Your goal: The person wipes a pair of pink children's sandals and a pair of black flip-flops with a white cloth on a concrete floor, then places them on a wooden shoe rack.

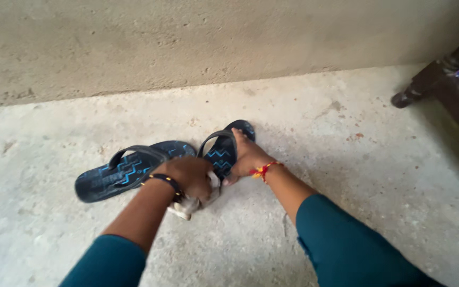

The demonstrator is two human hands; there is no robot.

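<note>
my left hand (189, 178) clamps a crumpled whitish cloth (189, 204) against the right dark blue rubber flip-flop (224, 151), steadied by my right hand (246, 157); the left flip-flop (128, 170) waits, wiping looks unfinished.

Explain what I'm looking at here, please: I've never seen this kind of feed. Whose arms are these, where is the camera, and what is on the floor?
There is no machine here. The one picture comes from a camera worn on a person's head, looking down, so the two arms in teal sleeves are that person's own.

The left hand, with a dark band at the wrist, is closed around a crumpled pale cloth. The right hand, with a red and yellow thread at the wrist, rests on the right flip-flop, thumb side near the strap; whether it has a real grip on it I cannot tell.

On the concrete floor lie two dark blue flip-flops with light blue zigzag lines; the left flip-flop lies flat beside the other. A plain wall runs behind, and a dark wooden furniture leg stands at the right edge.
</note>
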